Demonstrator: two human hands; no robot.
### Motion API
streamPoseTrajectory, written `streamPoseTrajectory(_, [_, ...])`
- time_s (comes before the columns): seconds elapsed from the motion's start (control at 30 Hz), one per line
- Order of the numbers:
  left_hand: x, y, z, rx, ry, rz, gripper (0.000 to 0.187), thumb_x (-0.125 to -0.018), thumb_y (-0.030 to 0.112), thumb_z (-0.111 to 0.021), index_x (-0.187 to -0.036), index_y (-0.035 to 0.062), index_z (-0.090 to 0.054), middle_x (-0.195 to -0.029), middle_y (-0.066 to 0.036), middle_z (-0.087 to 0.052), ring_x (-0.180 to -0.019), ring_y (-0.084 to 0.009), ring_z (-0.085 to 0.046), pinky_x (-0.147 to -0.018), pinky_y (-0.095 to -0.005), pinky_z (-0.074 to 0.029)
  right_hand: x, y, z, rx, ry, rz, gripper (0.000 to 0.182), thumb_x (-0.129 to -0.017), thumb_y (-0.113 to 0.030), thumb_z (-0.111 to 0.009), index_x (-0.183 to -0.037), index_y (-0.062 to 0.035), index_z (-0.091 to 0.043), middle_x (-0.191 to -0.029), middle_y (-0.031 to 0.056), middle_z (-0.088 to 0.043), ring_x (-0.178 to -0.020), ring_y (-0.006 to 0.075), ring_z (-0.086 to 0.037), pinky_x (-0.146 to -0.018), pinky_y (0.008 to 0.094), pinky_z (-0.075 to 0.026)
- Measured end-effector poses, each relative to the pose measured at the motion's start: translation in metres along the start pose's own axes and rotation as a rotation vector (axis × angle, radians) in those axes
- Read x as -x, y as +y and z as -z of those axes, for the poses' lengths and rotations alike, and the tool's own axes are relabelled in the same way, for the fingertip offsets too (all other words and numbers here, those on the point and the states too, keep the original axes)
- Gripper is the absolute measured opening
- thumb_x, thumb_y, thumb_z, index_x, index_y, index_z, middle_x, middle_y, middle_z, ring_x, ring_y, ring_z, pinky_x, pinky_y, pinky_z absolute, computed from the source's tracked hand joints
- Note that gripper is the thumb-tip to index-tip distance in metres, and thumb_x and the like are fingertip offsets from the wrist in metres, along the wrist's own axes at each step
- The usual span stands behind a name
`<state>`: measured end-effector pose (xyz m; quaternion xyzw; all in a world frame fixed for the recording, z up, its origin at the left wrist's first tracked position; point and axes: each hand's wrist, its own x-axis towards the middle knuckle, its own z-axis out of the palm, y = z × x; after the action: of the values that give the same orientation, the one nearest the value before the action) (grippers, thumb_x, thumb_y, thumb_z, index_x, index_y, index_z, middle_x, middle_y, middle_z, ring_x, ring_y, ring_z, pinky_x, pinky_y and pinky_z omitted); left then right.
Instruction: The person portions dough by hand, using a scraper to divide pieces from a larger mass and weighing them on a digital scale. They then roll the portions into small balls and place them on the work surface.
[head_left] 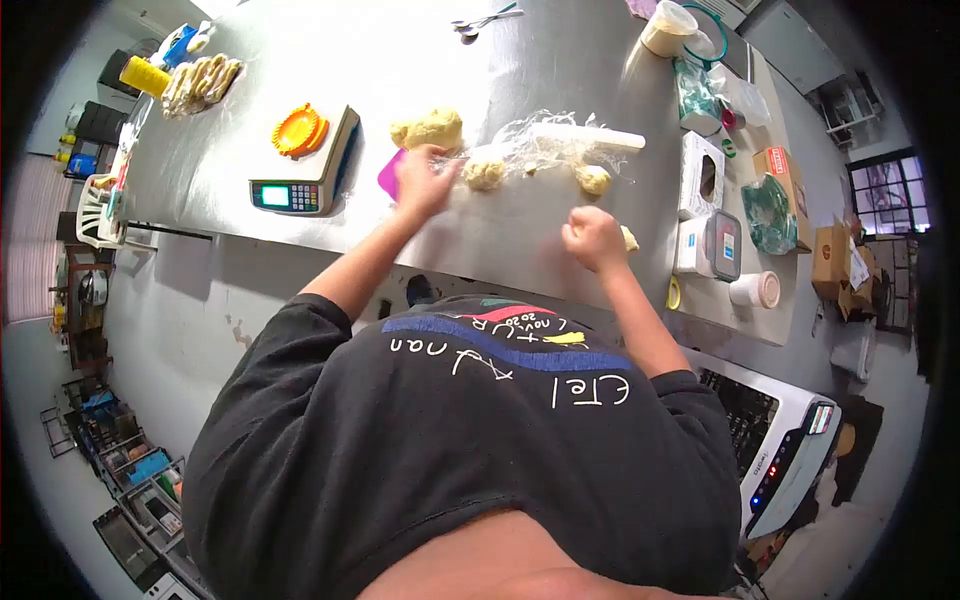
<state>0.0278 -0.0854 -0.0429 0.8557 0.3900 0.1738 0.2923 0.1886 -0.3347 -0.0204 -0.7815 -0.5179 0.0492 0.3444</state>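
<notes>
My left hand (425, 182) is closed at the purple scraper (390, 176), which shows at its left side; the fingertips are partly hidden. Just beyond it lies a big lump of yellow dough (430, 128). A smaller dough piece (484, 174) rests to the right of this hand, beside crumpled clear plastic film (535, 150). My right hand (594, 240) is curled into a fist near the front edge, and whatever may be inside it is hidden. One dough ball (593, 180) lies beyond the fist, and another dough piece (629, 238) shows just right of it.
On the steel table (370, 60), a digital scale (300, 185) holds an orange round mould (299, 130). A white rolling pin (590, 137) lies across the film. Spoons (485, 20) lie far back. Tubs (710, 245) and a tissue box (701, 175) line the right side.
</notes>
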Motion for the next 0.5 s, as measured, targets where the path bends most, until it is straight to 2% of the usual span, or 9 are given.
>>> streamPoseTrajectory(0.03, [0.001,-0.022,0.006,-0.138,0.176,-0.033,0.042,-0.074,0.03,-0.064,-0.107,0.0042,-0.056,-0.098,-0.018,-0.058,-0.096,-0.0313,-0.053,-0.09,-0.042,-0.038,0.012,0.015,-0.006,0.118,-0.058,-0.069,0.013,-0.068,-0.018,-0.057,-0.064,-0.0057,-0.054,-0.067,0.012,-0.056,-0.066,0.0316,-0.056,-0.059,0.0417,-0.046])
streamPoseTrajectory(0.1, [-0.002,-0.066,0.009,-0.415,0.301,0.016,0.054,-0.072,0.029,-0.064,-0.118,0.0044,-0.051,-0.103,-0.018,-0.058,-0.098,-0.0307,-0.055,-0.093,-0.0403,-0.038,0.027,0.028,-0.016,0.236,-0.12,-0.131,0.015,-0.069,-0.018,-0.056,-0.064,-0.0047,-0.053,-0.066,0.0131,-0.056,-0.064,0.033,-0.055,-0.059,0.0416,-0.046])
streamPoseTrajectory(0.2, [-0.018,-0.105,0.025,-0.2,0.095,0.221,0.057,-0.072,0.03,-0.066,-0.12,0.0036,-0.052,-0.108,-0.02,-0.059,-0.099,-0.031,-0.058,-0.088,-0.0372,-0.044,0.035,0.037,-0.029,0.27,-0.136,-0.226,0.015,-0.069,-0.02,-0.056,-0.063,-0.0064,-0.054,-0.066,0.0127,-0.057,-0.064,0.0329,-0.056,-0.057,0.0437,-0.045])
streamPoseTrajectory(0.27, [-0.026,-0.118,0.036,0.223,-0.366,0.405,0.061,-0.069,0.031,-0.072,-0.119,0.001,-0.053,-0.114,-0.022,-0.056,-0.098,-0.03,-0.059,-0.083,-0.0329,-0.047,0.033,0.038,-0.031,0.314,-0.187,-0.249,0.016,-0.07,-0.022,-0.057,-0.063,-0.0074,-0.055,-0.072,0.0108,-0.059,-0.072,0.0312,-0.057,-0.062,0.0438,-0.045])
streamPoseTrajectory(0.33, [-0.021,-0.111,0.043,0.07,-0.286,0.341,0.059,-0.069,0.03,-0.073,-0.117,0.0014,-0.055,-0.112,-0.021,-0.057,-0.096,-0.0287,-0.06,-0.082,-0.0328,-0.048,0.027,0.025,-0.027,0.358,-0.238,-0.276,0.018,-0.07,-0.025,-0.058,-0.064,-0.0083,-0.055,-0.078,0.0088,-0.061,-0.079,0.0294,-0.058,-0.068,0.044,-0.046])
streamPoseTrajectory(0.37, [-0.017,-0.107,0.045,-0.08,-0.21,0.274,0.056,-0.069,0.03,-0.074,-0.115,0.0018,-0.057,-0.109,-0.021,-0.059,-0.094,-0.0274,-0.061,-0.081,-0.0327,-0.048,0.025,0.018,-0.019,0.394,-0.281,-0.258,0.018,-0.07,-0.027,-0.059,-0.071,-0.0085,-0.057,-0.09,0.01,-0.059,-0.09,0.0295,-0.054,-0.075,0.0437,-0.044])
streamPoseTrajectory(0.4, [-0.012,-0.102,0.047,-0.044,-0.19,0.368,0.063,-0.069,0.028,-0.075,-0.12,-0.0004,-0.051,-0.109,-0.019,-0.059,-0.096,-0.0249,-0.06,-0.083,-0.0323,-0.047,0.024,0.011,-0.015,0.431,-0.323,-0.239,0.022,-0.07,-0.029,-0.061,-0.079,-0.0086,-0.059,-0.103,0.0112,-0.057,-0.1,0.0297,-0.051,-0.083,0.0434,-0.042])
streamPoseTrajectory(0.43, [-0.009,-0.104,0.045,-0.043,-0.186,0.373,0.063,-0.069,0.028,-0.075,-0.12,-0.0004,-0.051,-0.109,-0.019,-0.059,-0.096,-0.0249,-0.06,-0.083,-0.0323,-0.047,0.027,0.012,-0.017,0.43,-0.327,-0.234,0.022,-0.07,-0.029,-0.061,-0.079,-0.0086,-0.059,-0.103,0.0112,-0.057,-0.1,0.0297,-0.051,-0.083,0.0434,-0.042])
streamPoseTrajectory(0.5, [-0.002,-0.105,0.042,-0.008,-0.193,0.456,0.073,-0.068,0.027,-0.076,-0.126,-0.0041,-0.042,-0.107,-0.018,-0.06,-0.095,-0.0233,-0.06,-0.085,-0.0311,-0.046,0.029,0.015,-0.022,0.447,-0.216,-0.199,0.044,-0.071,-0.033,-0.062,-0.108,-0.0109,-0.055,-0.119,0.0146,-0.046,-0.113,0.0307,-0.042,-0.094,0.0426,-0.035])
